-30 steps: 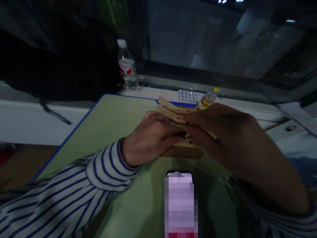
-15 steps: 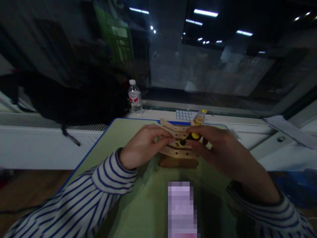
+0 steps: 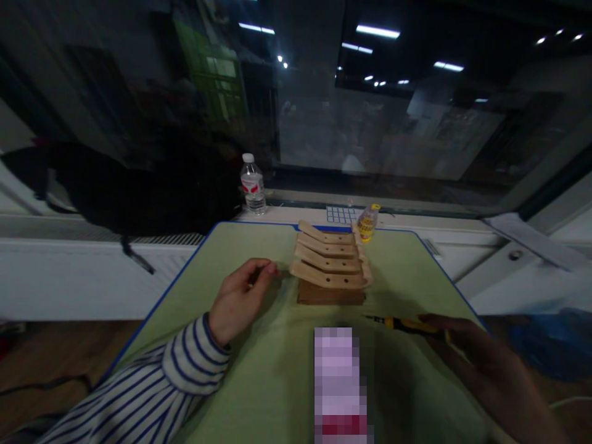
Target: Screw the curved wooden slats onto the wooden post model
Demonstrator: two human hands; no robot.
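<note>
In the middle of the table stands a small wooden slatted rack [image 3: 327, 249]. Its several bent slats have dark holes, and it rests on a brown wooden base [image 3: 330, 296]. My left hand [image 3: 238, 299] is just left of the rack and apart from it, thumb and fingertips pinched together; whatever they may hold is too small to make out. Low on the right, my right hand [image 3: 485, 357] is closed around a yellow-and-black screwdriver [image 3: 409, 325]. The screwdriver's tip points left, in front of the rack and clear of it.
A lit phone-like screen [image 3: 340, 376], blurred out, is at the table's near side. Behind the rack are a small yellow-capped bottle [image 3: 369, 223] and a blue grid sheet [image 3: 341, 214]. A water bottle [image 3: 253, 185] stands on the sill, a black bag [image 3: 139, 191] to its left.
Both hands have left the rack. My left hand drew back to the left, still pinched. My right hand moved down and right with the screwdriver, uncovering the slats and a notched side strip.
</note>
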